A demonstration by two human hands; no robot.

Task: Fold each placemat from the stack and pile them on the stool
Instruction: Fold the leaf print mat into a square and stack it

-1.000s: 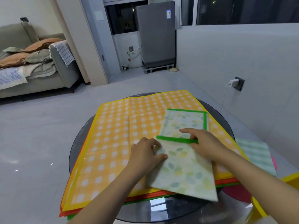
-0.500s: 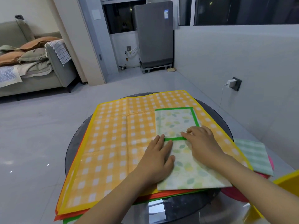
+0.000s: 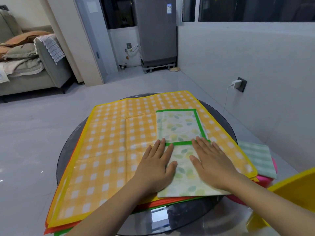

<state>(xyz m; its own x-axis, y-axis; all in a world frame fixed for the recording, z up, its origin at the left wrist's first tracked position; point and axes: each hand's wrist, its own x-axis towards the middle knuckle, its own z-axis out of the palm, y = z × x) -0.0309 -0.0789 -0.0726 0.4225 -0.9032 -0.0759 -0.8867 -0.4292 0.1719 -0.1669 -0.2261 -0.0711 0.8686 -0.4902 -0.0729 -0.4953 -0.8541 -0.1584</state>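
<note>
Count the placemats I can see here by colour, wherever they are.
Green-bordered leaf-print placemat, partly folded under both hands: 1
Yellow check placemat, top of the stack: 1
Orange placemat, only an edge showing: 1
Green placemat, only an edge showing: 1
Pale green check placemat, folded, at the right: 1
Total: 5 visible; more may be hidden.

Grey tiled floor [image 3: 42,133], grey sofa [image 3: 49,65], dark window [image 3: 255,9], white wall [image 3: 247,53]

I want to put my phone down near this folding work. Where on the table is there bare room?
Bare glass shows on the near rim of the table, below the stack's edge, and a thin strip at the far left rim. The rest is covered by the yellow placemat; the leaf-print placemat lies under the left hand and right hand.
</note>
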